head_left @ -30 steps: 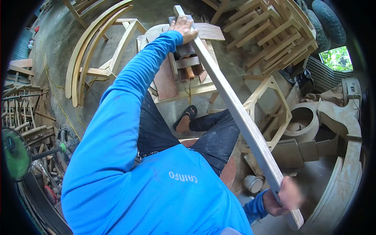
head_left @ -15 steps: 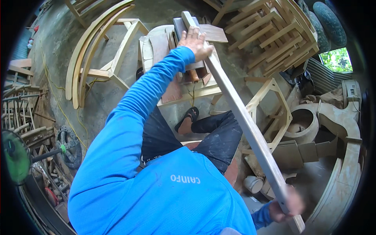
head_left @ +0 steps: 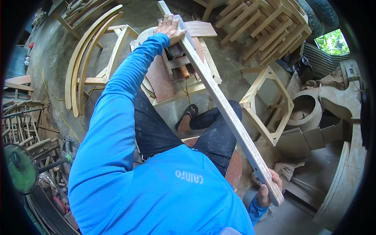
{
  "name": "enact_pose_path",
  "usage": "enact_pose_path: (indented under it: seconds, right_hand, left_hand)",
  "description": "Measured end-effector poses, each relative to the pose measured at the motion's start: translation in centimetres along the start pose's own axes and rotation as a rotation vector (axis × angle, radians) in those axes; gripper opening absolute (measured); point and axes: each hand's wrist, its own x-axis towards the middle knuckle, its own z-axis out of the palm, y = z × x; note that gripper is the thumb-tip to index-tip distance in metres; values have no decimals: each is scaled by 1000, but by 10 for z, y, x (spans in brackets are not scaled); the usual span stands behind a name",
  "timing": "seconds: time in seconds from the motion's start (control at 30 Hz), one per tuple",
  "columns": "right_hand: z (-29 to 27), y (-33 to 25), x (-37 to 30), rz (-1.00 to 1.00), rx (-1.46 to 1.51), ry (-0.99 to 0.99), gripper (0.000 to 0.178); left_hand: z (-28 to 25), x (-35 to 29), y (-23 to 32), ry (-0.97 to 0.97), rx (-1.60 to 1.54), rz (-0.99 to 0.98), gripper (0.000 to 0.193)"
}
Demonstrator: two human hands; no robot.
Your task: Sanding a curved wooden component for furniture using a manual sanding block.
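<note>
A long pale wooden bar slants across my front, from the workbench at the top down to the lower right. My left hand lies over its far part, fingers across the wood and thumb on the right side. At the near, rounded end my right hand grips the bar, thumb on one side and fingers on the other. Beneath the bar by my left hand is a grey tool, partly hidden, with an orange-brown handle. It sits on a low wooden workbench with reddish boards.
Curved wooden pieces lean at the left. An angular wooden frame stands to the right, below stacked frames. A green fan is at the lower left, and a yellow cord crosses the floor.
The bar's far end has shifted up and left; its near end has come up and left too. My left hand moved with it, and my right hand has turned around the near end.
</note>
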Motion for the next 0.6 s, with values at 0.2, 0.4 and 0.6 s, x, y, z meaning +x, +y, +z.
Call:
enact_pose_path:
  seconds: [0.2,0.4,0.6]
  right_hand:
    - [-96,-48,-74,483,-4,21,63]
    - [-117,-98,-69,763,-335,-140,56]
    - [-22,-85,12,485,-851,-534,56]
  left_hand:
    - [-11,-62,55,-77,-16,-14,86]
    - [-7,-85,80,0,-4,3,82]
    - [6,-40,26,102,31,30,77]
